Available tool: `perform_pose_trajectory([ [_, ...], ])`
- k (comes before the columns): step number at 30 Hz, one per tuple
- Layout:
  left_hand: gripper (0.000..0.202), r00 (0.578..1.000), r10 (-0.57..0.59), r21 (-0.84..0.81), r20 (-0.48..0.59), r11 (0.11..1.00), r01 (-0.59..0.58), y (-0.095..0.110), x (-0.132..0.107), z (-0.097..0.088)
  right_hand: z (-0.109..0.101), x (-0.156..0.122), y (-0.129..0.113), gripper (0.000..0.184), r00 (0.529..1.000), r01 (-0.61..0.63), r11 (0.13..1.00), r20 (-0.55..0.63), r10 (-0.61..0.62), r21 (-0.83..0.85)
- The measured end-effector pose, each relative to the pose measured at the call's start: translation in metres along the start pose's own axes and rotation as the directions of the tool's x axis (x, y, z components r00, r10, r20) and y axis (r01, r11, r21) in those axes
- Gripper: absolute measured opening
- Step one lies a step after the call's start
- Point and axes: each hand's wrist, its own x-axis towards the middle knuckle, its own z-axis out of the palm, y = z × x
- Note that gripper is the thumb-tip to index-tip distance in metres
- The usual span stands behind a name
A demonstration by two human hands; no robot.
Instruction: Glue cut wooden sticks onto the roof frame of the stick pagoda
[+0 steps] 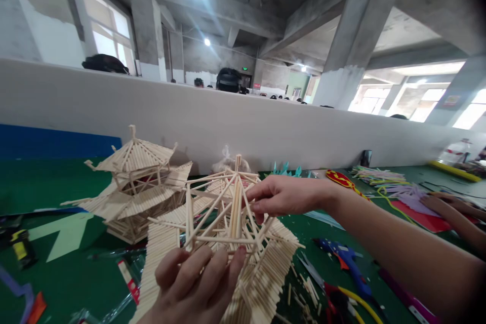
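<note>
A half-built pavilion roof of thin wooden sticks (224, 233) stands on the green table in front of me. My left hand (193, 283) grips its near lower edge from below, fingers curled over a cross stick. My right hand (281, 195) reaches in from the right and pinches a stick near the top of the frame. A finished two-tier stick pavilion (132, 187) stands just behind and to the left, apart from both hands.
A blue glue gun (347, 263) and loose sticks (304, 291) lie to the right of the frame. Another person's hand (444, 205) rests on red paper (421, 217) at far right. A grey partition wall (266, 126) runs behind the table. Yellow-black tool (21, 248) at left.
</note>
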Motion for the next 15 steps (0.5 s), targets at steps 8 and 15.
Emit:
perform_pose_trajectory([
  [8,0.031,1.0,-0.007,0.004,0.021,1.0,0.007,0.002,-0.001,0.002,-0.004,0.007,0.0,0.024,0.988,-0.119,0.99,0.111,0.111,0.075],
  [15,0.032,1.0,-0.014,-0.034,0.028,0.999,0.015,0.002,0.001,0.001,0.008,0.004,0.003,0.016,0.998,-0.04,0.996,-0.034,0.043,0.084],
])
